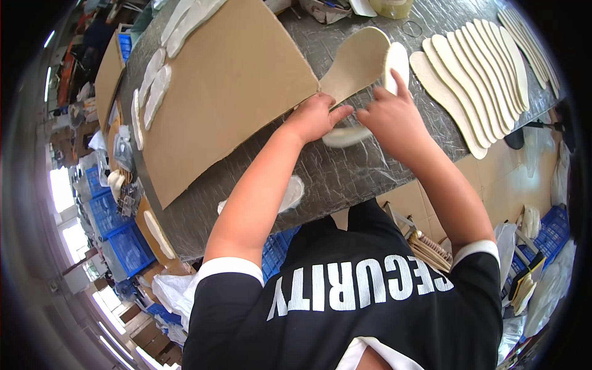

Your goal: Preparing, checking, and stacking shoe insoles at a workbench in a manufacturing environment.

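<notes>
Left hand (317, 117) pinches the heel of a tan, foot-shaped insole board (357, 61) above the grey wrapped table (345, 172); right hand (391, 117) clamps a white foam insole (396, 61) against it. Judged risk: misaligned edges if either grip slips.

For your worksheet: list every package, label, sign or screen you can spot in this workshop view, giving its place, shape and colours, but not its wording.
Large white block lettering: across the black shirt, bottom centre.
Blue plastic crates: floor at left, boxy, lattice-sided.
Blue crate: floor at right, partly hidden.
Clear plastic bags: lower right, crumpled.
No screens or signs visible.
</notes>
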Demonstrator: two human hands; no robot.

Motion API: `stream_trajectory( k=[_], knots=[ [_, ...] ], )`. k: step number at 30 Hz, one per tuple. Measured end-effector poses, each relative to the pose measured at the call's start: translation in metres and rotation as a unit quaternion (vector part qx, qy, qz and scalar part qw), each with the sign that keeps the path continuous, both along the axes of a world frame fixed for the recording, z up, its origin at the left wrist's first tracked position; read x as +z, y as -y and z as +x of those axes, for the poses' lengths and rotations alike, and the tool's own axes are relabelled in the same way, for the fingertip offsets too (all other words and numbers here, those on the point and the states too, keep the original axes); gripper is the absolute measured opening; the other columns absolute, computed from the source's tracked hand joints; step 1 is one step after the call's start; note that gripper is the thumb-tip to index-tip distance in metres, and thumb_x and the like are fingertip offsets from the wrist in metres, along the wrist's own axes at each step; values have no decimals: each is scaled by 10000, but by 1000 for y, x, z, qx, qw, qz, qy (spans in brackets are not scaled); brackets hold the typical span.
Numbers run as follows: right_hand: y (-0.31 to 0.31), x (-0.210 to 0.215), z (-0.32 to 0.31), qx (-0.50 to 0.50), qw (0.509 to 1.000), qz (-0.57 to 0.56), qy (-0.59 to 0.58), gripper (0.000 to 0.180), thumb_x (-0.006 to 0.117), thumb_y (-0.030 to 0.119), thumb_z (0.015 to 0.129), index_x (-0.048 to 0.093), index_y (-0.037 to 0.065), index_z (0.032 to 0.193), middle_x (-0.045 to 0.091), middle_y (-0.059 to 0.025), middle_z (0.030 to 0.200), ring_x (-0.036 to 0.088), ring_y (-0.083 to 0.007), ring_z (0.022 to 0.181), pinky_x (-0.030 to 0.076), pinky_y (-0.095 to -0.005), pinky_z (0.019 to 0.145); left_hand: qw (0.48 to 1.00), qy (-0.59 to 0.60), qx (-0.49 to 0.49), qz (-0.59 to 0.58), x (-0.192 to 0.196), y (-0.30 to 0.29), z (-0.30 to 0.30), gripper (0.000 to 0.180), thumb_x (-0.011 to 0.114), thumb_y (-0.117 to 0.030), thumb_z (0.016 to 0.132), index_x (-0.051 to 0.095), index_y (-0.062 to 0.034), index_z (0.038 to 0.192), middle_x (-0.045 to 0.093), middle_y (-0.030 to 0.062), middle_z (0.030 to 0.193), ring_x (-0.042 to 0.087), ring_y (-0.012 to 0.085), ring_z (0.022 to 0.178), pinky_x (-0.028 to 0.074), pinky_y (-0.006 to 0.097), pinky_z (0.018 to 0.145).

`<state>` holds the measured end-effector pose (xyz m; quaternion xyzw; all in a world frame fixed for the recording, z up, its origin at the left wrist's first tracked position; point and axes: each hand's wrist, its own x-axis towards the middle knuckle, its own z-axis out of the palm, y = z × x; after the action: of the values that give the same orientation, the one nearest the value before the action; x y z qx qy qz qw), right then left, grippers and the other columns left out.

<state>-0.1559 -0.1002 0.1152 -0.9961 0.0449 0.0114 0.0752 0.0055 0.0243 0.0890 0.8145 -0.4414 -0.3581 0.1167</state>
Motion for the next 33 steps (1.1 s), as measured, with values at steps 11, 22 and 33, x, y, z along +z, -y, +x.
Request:
stream_trajectory(
  k=[11, 22, 33],
  knots=[
    [-28, 39, -124, -69, 923, 206, 317, 278, 722, 144, 606, 582, 139, 847, 642, -30, 954, 575, -271, 927, 381, -491, 913, 993, 98, 43, -58, -40, -2, 1, 189, 715, -196, 823, 646, -39, 904, 655, 175, 983, 626, 351, 948, 496, 430, 835],
    [-105, 31, -102, -31, 931, 172, 321, 310, 672, 128, 580, 647, 140, 889, 624, -31, 1003, 570, -249, 943, 382, -407, 746, 962, 105, 62, -245, -45, -42, -1, 140, 705, -144, 812, 612, -54, 865, 643, 110, 867, 625, 316, 802, 492, 413, 708],
    [-187, -8, -62, -79, 937, 192, 280, 317, 662, 121, 625, 620, 110, 938, 614, -39, 993, 570, -246, 989, 404, -402, 794, 959, -139, 68, -239, -14, -226, -5, 245, 689, -145, 880, 633, -5, 1073, 637, 123, 1112, 603, 232, 1028, 488, 362, 889]
  ],
)
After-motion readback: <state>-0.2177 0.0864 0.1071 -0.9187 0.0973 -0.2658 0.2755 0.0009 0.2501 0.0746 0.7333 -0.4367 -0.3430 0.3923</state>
